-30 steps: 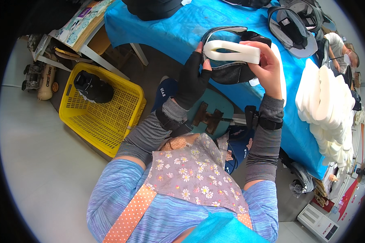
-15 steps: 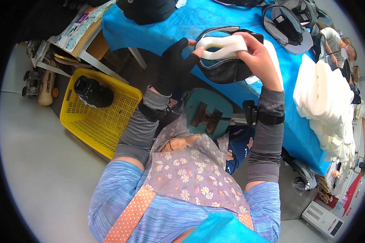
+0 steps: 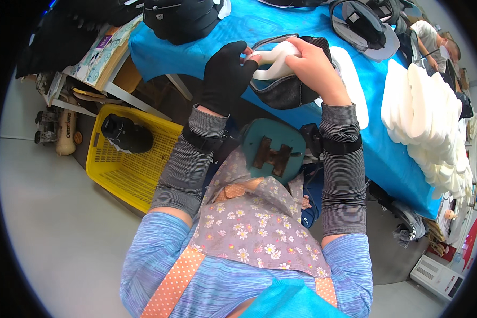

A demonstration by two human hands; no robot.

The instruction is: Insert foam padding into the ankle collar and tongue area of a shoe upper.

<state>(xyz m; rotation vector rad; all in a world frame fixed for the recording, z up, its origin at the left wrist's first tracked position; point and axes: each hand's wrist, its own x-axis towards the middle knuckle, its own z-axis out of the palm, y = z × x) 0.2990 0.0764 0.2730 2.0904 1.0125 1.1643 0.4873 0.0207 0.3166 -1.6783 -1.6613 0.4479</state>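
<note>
Above the blue-covered table, a bent white foam-like strip [image 3: 274,57] stands in the opening of a black cap [image 3: 287,94]. My left hand [image 3: 225,78], in a black glove with bare fingertips, pinches the strip's left end. My bare right hand [image 3: 320,71] grips the strip's right side, its thumb and fingers closed round it. The cap's dark band curves below and behind the strip; the right hand covers part of the cap. Beside the right hand, a long white pad [image 3: 350,85] lies on the blue cover.
A pile of white pads [image 3: 421,119] hangs over the right table edge. Black caps [image 3: 180,18] and grey-black caps [image 3: 363,26] sit farther back. A yellow crate [image 3: 169,127] with a black cap inside and a green stool [image 3: 274,148] are below. Another person [image 3: 429,45] is far right.
Both hands have shifted slightly left with the cap and strip. The strip's loop looks narrower and more bent, and the right hand sits further over it.
</note>
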